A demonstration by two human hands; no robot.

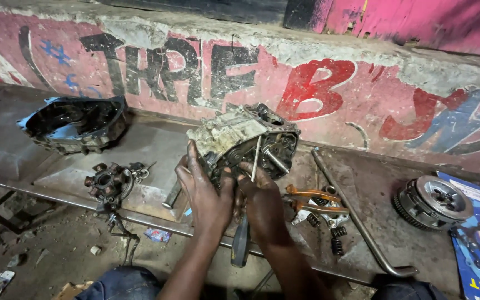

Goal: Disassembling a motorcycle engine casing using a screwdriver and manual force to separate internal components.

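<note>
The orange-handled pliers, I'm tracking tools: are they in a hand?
No, the orange-handled pliers lie on the metal bench, right of the right hand.
</note>
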